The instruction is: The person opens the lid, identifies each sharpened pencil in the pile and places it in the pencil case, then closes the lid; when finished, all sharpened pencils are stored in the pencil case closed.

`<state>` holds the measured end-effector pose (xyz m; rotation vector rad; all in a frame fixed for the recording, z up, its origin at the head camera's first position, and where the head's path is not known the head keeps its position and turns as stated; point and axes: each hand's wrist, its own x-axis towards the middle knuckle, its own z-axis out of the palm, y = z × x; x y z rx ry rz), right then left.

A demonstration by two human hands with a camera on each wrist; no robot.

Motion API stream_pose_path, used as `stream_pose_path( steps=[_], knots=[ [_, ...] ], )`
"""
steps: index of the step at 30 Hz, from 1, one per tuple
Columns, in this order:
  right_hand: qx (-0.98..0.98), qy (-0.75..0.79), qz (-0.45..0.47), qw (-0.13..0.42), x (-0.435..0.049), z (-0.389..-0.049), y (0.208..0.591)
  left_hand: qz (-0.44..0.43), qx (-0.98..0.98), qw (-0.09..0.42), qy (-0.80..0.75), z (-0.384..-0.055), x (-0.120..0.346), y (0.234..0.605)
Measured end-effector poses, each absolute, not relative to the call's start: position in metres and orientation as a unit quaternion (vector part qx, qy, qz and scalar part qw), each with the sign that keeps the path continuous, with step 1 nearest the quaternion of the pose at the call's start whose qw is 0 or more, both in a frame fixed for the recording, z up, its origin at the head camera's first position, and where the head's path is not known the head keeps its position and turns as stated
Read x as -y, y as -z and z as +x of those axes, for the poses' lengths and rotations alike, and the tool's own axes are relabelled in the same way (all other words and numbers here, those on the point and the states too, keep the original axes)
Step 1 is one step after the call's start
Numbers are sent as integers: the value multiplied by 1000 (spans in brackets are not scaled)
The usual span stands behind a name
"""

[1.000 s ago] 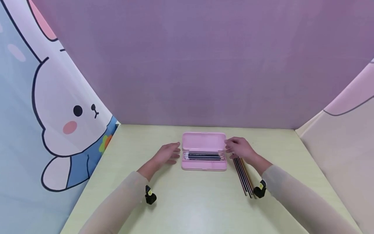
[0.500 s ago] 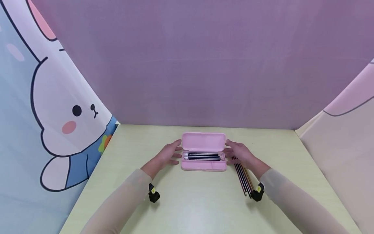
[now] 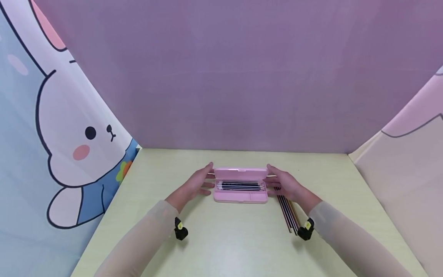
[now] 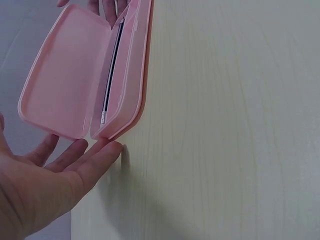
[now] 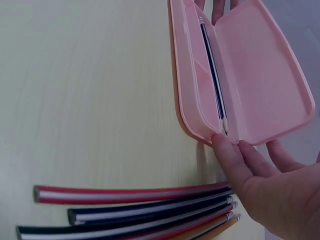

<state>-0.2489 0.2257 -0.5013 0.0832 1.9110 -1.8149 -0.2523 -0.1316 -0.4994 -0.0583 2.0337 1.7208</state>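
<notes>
A pink pencil case (image 3: 225, 197) lies on the table with its lid (image 3: 240, 174) tilted up at the back. Several dark striped pencils (image 3: 240, 186) lie side by side in its rear compartment. At the case's left end is my left hand (image 3: 195, 185), its fingertips right at the lid and base corner in the left wrist view. My right hand (image 3: 288, 186) does the same at the right end, fingers extended along the case's end wall (image 5: 207, 127). Both hands have their fingers fairly straight. Under the right hand lie loose pencils (image 3: 288, 215), their far ends partly hidden.
Red, dark and orange loose pencils (image 5: 130, 194) spread beside the right hand in the right wrist view. A light wooden table (image 3: 238, 238) carries everything. Behind it stands a purple backdrop (image 3: 242, 77), with a rabbit-print cloth (image 3: 83, 127) on the left.
The lid has swung up from lying back to a steeper tilt. Both hands have come in to the case's ends, the right one moving down from the lid side.
</notes>
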Motion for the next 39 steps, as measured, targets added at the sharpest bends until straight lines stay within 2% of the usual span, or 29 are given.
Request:
stream_pose_path(
  steps=[6, 16, 27, 39],
  knots=[
    [-717, 650, -8, 251, -229, -245, 503, -12, -749, 228, -622, -244, 133, 502],
    [-733, 627, -40, 261, -235, -242, 509, 51, -791, 212, -572, -238, 140, 512],
    [-852, 467, -120, 204, -227, -235, 510, 144, -907, 138, -371, -235, 137, 517],
    [-901, 353, -171, 187, -221, -243, 503, 175, -935, 134, -278, -239, 138, 518]
  ],
)
